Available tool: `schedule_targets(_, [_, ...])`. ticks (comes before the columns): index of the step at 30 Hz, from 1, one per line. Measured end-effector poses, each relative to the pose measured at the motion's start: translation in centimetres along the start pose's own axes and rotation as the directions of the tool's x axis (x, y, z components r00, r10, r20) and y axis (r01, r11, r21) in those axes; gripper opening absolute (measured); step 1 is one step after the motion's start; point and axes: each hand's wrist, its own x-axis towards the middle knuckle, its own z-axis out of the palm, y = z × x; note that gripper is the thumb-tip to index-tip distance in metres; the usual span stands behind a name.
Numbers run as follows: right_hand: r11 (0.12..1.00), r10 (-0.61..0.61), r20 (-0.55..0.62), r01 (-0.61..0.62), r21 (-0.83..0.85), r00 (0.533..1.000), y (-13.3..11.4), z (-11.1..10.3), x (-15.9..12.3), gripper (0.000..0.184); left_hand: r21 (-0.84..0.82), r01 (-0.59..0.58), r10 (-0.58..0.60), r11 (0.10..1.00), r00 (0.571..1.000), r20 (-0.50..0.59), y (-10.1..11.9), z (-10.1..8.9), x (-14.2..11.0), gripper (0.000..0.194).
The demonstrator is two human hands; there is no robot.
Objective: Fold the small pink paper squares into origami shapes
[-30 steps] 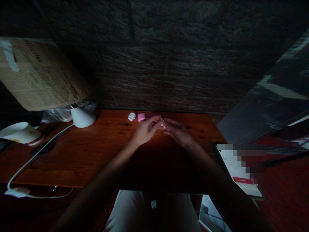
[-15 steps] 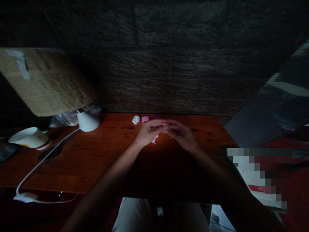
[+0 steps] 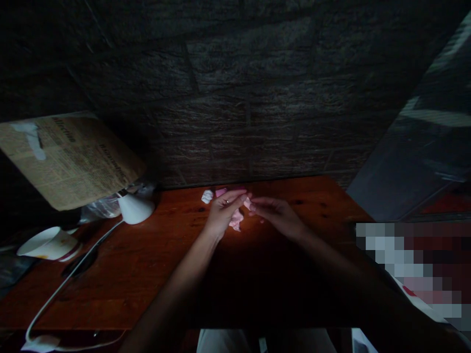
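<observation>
My left hand (image 3: 222, 212), with a ring on one finger, pinches a small pale pink clay-like piece (image 3: 248, 202) between thumb and fingertips. From the other side, the fingertips of my right hand (image 3: 275, 214) are closed at the right end of the same piece. A larger, uneven pink lump (image 3: 236, 221) lies on the table just below my left hand. Behind that hand are a white crumpled lump (image 3: 207, 196) and a pink block (image 3: 221, 192). A darker magenta item beside them is mostly hidden by my fingers.
The wooden table (image 3: 176, 255) meets a dark brick wall (image 3: 221, 98). At left stand a lamp (image 3: 135, 210) with a newsprint-patterned shade, its white cord (image 3: 69, 279) and a tilted paper cup (image 3: 49, 245). A grey panel (image 3: 397, 152) rises at right.
My hands have drawn slightly apart, and the pink piece between them shows more plainly. More of the pink lump below is uncovered. The camera view has tilted up a little.
</observation>
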Motion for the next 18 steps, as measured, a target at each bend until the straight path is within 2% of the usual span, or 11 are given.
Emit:
schedule_targets(8, [0.997, -0.018, -0.024, 0.019, 0.078, 1.000, -0.15, 0.24, 0.05, 0.031, -0.043, 0.059, -0.053, 0.997, 0.992, 0.118, 0.03, 0.34, -0.50, 0.042])
schedule_targets(18, [0.976, 0.037, -0.075, -0.019, 0.218, 0.996, 0.77, 0.70, 0.21, 0.029, 0.002, 0.054, -0.054, 0.999, 0.997, 0.063, -0.39, 0.30, -0.31, 0.042])
